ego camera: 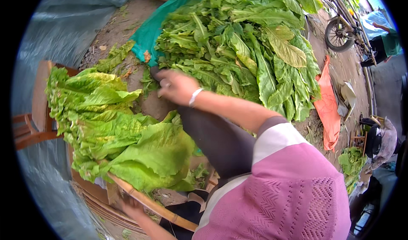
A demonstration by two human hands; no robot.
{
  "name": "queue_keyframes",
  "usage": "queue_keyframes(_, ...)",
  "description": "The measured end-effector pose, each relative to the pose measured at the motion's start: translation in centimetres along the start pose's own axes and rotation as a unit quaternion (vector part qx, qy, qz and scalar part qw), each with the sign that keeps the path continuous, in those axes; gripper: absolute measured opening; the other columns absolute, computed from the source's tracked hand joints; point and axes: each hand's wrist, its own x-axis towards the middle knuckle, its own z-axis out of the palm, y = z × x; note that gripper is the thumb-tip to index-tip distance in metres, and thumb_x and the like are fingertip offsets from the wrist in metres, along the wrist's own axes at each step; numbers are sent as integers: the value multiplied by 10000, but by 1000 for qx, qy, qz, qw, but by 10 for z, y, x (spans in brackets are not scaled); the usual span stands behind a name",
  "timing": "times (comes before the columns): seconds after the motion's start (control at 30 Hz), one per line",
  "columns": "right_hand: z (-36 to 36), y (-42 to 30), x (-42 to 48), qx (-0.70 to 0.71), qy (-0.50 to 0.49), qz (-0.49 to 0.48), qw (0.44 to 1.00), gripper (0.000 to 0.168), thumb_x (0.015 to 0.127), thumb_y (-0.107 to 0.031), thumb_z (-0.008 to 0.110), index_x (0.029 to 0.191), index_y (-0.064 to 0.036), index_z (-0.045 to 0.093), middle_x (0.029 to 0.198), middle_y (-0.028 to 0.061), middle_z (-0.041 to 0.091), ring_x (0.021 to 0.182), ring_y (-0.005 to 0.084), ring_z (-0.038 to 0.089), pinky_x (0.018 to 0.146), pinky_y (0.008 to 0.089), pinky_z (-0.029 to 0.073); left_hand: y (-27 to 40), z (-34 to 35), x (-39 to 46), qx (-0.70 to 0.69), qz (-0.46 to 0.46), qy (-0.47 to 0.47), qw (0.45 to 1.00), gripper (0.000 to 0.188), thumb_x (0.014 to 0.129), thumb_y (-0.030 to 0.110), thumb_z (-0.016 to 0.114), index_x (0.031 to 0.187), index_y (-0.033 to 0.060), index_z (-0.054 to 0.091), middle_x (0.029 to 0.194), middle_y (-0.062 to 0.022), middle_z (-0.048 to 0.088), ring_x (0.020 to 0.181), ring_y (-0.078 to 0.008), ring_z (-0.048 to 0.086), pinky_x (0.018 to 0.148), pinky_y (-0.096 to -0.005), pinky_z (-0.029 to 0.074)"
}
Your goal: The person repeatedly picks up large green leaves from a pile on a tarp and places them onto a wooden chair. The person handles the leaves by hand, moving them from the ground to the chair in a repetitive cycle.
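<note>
Broad green leaves that look like tobacco point(118, 122) hang in a thick row along a bamboo pole point(153, 205), whose bare end runs toward my lap. My left hand point(130, 205) is beside the pole's underside, blurred and partly hidden by it; its grip is unclear. My right hand point(178, 85), with a ring and a bracelet, is above my knee at the near edge of a large heap of loose leaves point(229, 48). Its fingers are bent and blurred by motion, close to a small dark shape. A green sheet point(146, 32) lies under the heap.
A wooden chair point(40, 96) stands beyond the hanging leaves. Several thin poles point(108, 216) lie at lower left, near plastic sheeting point(63, 36). An orange bag point(328, 109) lies right of the heap. A cart wheel point(339, 34) and two people are farther right.
</note>
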Motion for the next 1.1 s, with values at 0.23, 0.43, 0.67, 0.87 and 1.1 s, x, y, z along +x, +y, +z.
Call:
queue_keyframes(0.23, -165, 301, -43, -244, 248, 372, 861, 816, 777, -396, 651, 1377, 4, 269, 1369, 214, 378, 1251, 332, 392, 1014, 391, 353, 1, -56, -94, 4, 9, -225, 974, 347, 900, 312, 545, 1136, 58, 530, 525, 4, 386, 347, -71, 269, 324, -220, 266)
queue_keyframes(0.43, -192, 312, -15, -292, 134, 424, 847, 1047, 628, -550, 720, 1410, -53, 233, 1394, 175, 354, 1264, 291, 386, 999, 429, 355, -52, 104, -178, 346, 7, -284, 894, 239, 910, 286, 501, 920, 49, 531, 580, 6, 444, 466, -64, 353, 416, -196, 258)
queue_keyframes(0.67, -205, 353, -26, -352, 180, 301, 867, 526, 662, -289, 699, 1117, -85, 533, 1018, 124, 565, 980, 295, 552, 806, 411, 461, -73, 151, -171, 318, 37, -278, 906, 230, 882, 185, 570, 946, -35, 592, 512, -39, 476, 414, -62, 387, 382, -174, 269)
queue_keyframes(0.87, -188, 322, -58, -293, 228, 229, 900, 226, 687, -108, 589, 907, -75, 554, 901, 134, 600, 800, 344, 589, 670, 436, 483, -72, 157, -173, 327, 50, -273, 903, 215, 884, 162, 555, 969, -32, 596, 541, -41, 502, 428, -65, 406, 393, -174, 277)
queue_keyframes(1.1, -158, 254, -69, -175, 78, 197, 961, 290, 744, -193, 600, 1017, -95, 619, 1025, 121, 592, 908, 308, 587, 785, 402, 487, -69, 157, -166, 341, 41, -269, 900, 212, 884, 160, 555, 968, -30, 598, 546, -40, 500, 424, -64, 400, 389, -175, 279)
